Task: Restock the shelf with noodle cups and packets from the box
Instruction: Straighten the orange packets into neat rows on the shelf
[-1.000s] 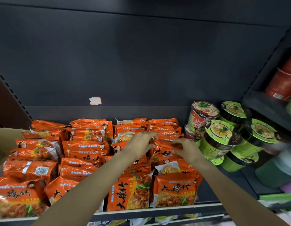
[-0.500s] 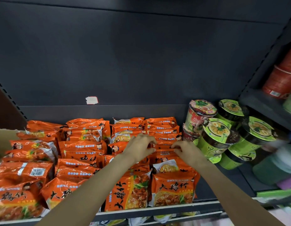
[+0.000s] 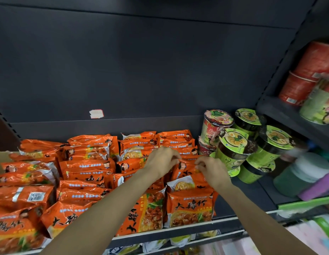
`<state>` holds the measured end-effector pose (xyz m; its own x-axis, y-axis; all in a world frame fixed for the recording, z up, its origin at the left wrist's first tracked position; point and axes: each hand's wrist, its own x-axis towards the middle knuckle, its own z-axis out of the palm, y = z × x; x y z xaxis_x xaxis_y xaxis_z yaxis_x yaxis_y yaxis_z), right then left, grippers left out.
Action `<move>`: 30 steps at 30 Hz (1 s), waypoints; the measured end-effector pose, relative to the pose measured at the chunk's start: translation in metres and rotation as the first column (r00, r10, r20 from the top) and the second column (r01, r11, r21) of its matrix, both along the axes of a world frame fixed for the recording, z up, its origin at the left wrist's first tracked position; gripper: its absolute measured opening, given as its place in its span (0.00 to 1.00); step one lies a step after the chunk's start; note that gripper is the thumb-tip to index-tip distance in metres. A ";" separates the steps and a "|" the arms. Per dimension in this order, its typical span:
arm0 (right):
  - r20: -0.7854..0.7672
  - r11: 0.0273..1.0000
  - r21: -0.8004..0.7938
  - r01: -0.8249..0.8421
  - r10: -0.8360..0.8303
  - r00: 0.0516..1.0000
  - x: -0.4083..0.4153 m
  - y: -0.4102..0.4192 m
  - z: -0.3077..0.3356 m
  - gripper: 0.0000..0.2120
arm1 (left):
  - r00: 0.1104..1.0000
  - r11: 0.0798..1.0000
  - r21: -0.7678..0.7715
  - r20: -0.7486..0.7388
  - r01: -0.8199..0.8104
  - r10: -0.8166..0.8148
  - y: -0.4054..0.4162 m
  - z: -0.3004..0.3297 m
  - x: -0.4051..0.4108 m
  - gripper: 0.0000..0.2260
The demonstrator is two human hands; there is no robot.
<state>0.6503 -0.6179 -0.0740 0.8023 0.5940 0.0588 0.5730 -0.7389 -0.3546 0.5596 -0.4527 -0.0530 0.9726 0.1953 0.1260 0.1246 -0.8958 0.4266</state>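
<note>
— What are your hands on right now?

— Both are on one orange noodle packet in the right-hand column of packets, about midway between the shelf's front edge and its back wall. My left hand pinches its top seam from the left, my right hand pinches it from the right, fingers curled on the wrapper.

— So which step is this?

— Seating a packet into its row, I'd say. It stands behind the front packets at the shelf's front edge and ahead of the flat stack at the back.

— And the cups?

— The green noodle cups are piled at the right end of the shelf, just beside my right hand, some tilted. A red-patterned cup stands behind them, near the back wall.

— What does the next move need?

— Press the packet down until it stands level with its neighbours, then let go with both hands without dragging the seam. I must keep my right wrist off the leaning cups; they look easy to topple. The box isn't clearly in view, so I can't tell what remains.
</note>
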 end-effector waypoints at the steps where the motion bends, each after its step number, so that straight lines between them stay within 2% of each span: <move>1: -0.001 1.000 0.016 0.019 -0.019 1.000 0.001 -0.002 -0.002 0.06 | 1.000 0.999 -0.048 0.007 -0.013 0.013 0.001 0.000 0.001 0.10; 4: -0.014 0.998 -0.002 0.062 -0.062 0.998 0.003 -0.007 -0.008 0.06 | 0.989 0.986 -0.162 -0.149 -0.049 0.025 0.002 -0.007 -0.002 0.18; 7: -0.015 0.999 -0.021 0.050 -0.050 0.999 0.006 -0.008 -0.009 0.06 | 0.966 0.996 -0.079 -0.260 -0.027 0.006 0.000 -0.018 -0.002 0.17; 11: -0.017 0.999 0.007 0.045 -0.044 0.999 0.005 -0.012 -0.009 0.06 | 0.990 0.998 -0.053 -0.141 -0.041 0.033 -0.009 -0.017 0.003 0.08; 14: -0.056 0.999 0.021 0.039 -0.037 0.998 0.007 -0.018 -0.007 0.06 | 0.997 0.998 -0.048 -0.068 -0.037 0.034 -0.009 -0.010 0.008 0.07; 19: -0.040 0.994 0.035 -0.103 0.105 0.994 -0.001 -0.015 0.005 0.28 | 0.994 0.996 -0.048 -0.079 0.076 -0.079 -0.010 -0.010 0.009 0.09; 21: -0.012 0.986 0.040 -0.162 0.163 0.987 -0.002 -0.009 0.005 0.23 | 0.989 0.992 -0.071 -0.096 0.105 -0.111 -0.011 -0.011 0.008 0.12; 24: 0.041 0.989 0.073 -0.126 0.123 0.992 -0.001 -0.007 0.003 0.14 | 0.971 0.987 0.107 -0.221 0.119 -0.093 -0.003 -0.015 0.004 0.16; 26: 0.038 0.989 0.104 -0.108 0.104 0.994 -0.002 -0.008 0.000 0.12 | 0.957 0.981 0.149 -0.282 0.122 -0.076 0.001 -0.017 0.001 0.13; 30: -0.078 0.997 0.067 -0.041 0.046 0.996 0.000 -0.007 -0.008 0.08 | 0.982 0.987 0.137 -0.180 0.084 -0.058 0.003 -0.010 0.002 0.09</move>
